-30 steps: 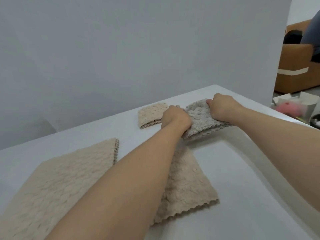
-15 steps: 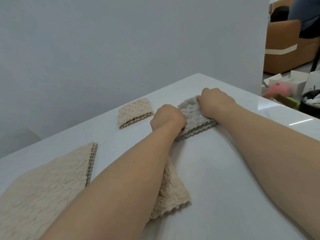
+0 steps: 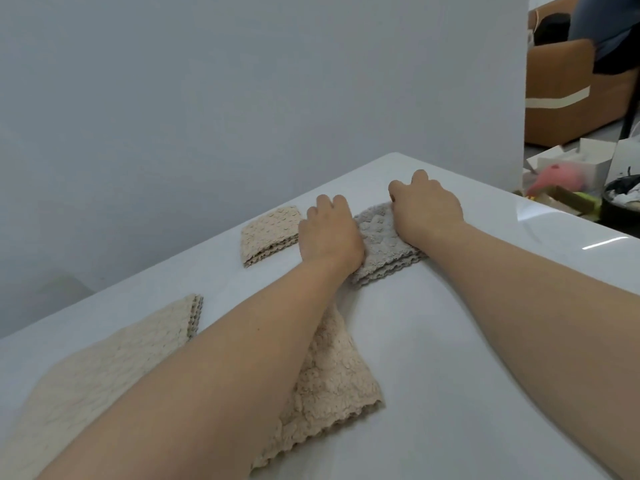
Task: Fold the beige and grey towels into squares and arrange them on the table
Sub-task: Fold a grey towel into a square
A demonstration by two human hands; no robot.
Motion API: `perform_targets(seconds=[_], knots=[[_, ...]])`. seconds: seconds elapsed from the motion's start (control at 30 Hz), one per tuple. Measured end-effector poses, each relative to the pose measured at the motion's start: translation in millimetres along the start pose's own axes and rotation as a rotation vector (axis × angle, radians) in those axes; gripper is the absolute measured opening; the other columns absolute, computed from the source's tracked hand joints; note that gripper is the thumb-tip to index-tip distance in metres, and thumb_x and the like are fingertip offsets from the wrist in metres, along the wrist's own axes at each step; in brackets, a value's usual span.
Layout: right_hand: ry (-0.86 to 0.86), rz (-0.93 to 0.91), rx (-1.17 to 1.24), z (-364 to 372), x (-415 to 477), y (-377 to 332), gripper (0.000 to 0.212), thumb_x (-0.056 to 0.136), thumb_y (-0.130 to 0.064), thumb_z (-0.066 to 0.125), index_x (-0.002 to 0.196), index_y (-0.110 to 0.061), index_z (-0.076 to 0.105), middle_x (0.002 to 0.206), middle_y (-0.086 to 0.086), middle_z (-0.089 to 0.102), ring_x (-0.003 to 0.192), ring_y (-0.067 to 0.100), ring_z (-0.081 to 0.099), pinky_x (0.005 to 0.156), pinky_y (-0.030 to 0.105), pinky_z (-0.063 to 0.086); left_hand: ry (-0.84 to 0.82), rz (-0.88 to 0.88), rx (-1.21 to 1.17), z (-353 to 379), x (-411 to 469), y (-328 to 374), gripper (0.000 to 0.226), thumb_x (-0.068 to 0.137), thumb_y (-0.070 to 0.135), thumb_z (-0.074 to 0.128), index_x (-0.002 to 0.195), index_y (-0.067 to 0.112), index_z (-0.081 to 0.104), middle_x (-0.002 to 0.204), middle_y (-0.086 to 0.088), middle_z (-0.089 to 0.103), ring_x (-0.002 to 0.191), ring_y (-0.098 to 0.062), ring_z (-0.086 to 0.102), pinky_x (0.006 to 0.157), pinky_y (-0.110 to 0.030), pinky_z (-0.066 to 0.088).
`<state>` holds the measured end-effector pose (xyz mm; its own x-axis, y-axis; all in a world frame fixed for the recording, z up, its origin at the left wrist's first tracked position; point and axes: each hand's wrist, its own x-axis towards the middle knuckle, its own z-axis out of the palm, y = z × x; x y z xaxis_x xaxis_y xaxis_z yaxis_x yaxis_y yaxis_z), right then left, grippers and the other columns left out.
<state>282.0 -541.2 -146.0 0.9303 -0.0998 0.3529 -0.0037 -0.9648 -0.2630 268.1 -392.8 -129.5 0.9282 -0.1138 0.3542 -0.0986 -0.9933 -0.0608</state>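
Observation:
A folded grey towel (image 3: 381, 245) lies on the white table (image 3: 467, 341) near its far edge. My left hand (image 3: 329, 233) covers the towel's left side with fingers curled over the far edge. My right hand (image 3: 427, 209) holds its far right corner, fingers bent. A small folded beige square (image 3: 266, 233) sits just left of my left hand. A half-folded beige towel (image 3: 332, 372) lies partly under my left forearm. A larger beige towel (image 3: 97, 372) is spread at the near left.
A grey wall (image 3: 242, 98) stands right behind the table's far edge. Past the table's right edge are open boxes with a pink object (image 3: 557, 174), a black bin (image 3: 623, 206) and a brown sofa (image 3: 568, 91) where a person sits.
Both hands have lowered the grey towel flat onto the table beside the small beige square. Their fingers have loosened a little but stay on it.

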Motion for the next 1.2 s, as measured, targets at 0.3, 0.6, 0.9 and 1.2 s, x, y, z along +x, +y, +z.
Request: perform_targets(seconds=[0.3, 0.6, 0.9, 1.2], knots=[[-0.067, 0.065, 0.07, 5, 8, 7, 0.04, 0.091, -0.015, 0.048, 0.125, -0.025, 0.066, 0.129, 0.007, 0.059, 0.119, 0.034, 0.053, 0.095, 0.043, 0.048, -0.472, 0.366, -0.177, -5, -12, -25, 0.073, 0.106, 0.055, 0.03, 0.163, 0.011, 0.014, 0.17, -0.009, 0.017, 0.156, -0.022, 0.018, 0.124, -0.031, 0.014], [-0.048, 0.119, 0.287, -13, 8, 5, 0.034, 0.089, -0.021, 0.049, 0.113, -0.033, 0.07, 0.132, 0.007, 0.055, 0.118, 0.034, 0.055, 0.099, 0.043, 0.047, -0.385, 0.26, -0.319, -22, -9, -27, 0.067, 0.105, 0.057, 0.038, 0.159, 0.018, 0.032, 0.152, -0.003, 0.053, 0.139, -0.025, 0.049, 0.11, -0.031, 0.036], [-0.027, -0.068, 0.412, -64, -20, -79, 0.02, 0.09, -0.027, 0.048, 0.094, -0.026, 0.067, 0.099, -0.003, 0.068, 0.096, 0.026, 0.061, 0.087, 0.039, 0.052, -0.068, -0.077, -0.479, -71, -55, -89, 0.026, 0.103, 0.025, 0.049, 0.118, 0.025, 0.071, 0.117, 0.012, 0.069, 0.106, -0.012, 0.063, 0.092, -0.032, 0.051], [-0.298, -0.264, 0.442, -59, -92, -222, 0.02, 0.084, -0.02, 0.05, 0.065, -0.014, 0.049, 0.067, 0.002, 0.056, 0.063, 0.026, 0.055, 0.055, 0.028, 0.042, 0.079, -0.471, -0.575, -89, -166, -219, 0.017, 0.095, 0.021, 0.06, 0.099, 0.029, 0.073, 0.098, 0.015, 0.07, 0.078, 0.0, 0.065, 0.067, -0.028, 0.057]])
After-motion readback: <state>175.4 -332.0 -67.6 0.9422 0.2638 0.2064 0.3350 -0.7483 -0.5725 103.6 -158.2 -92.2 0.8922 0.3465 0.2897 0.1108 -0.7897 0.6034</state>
